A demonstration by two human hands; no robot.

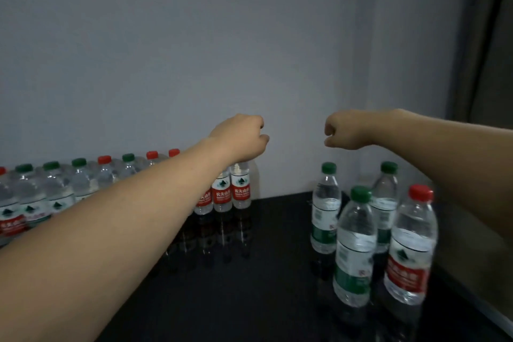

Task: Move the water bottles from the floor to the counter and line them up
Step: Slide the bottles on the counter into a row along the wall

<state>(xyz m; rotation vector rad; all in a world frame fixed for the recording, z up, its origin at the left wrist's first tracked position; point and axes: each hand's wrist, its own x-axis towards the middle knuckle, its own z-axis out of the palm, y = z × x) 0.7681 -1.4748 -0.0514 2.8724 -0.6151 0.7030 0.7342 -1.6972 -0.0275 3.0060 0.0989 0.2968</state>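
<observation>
A row of several clear water bottles with red and green caps stands along the wall on the black counter. My left hand reaches over the row's right end and is closed around the top of the last red-label bottle, hiding its cap. My right hand hovers in the air to the right with fingers curled and nothing in them. Below it stands a loose group of several bottles: three green-capped and one red-capped.
A pale wall rises right behind the row. The counter's right edge runs close beside the red-capped bottle. A gap of bare counter lies between the row's end and the group on the right.
</observation>
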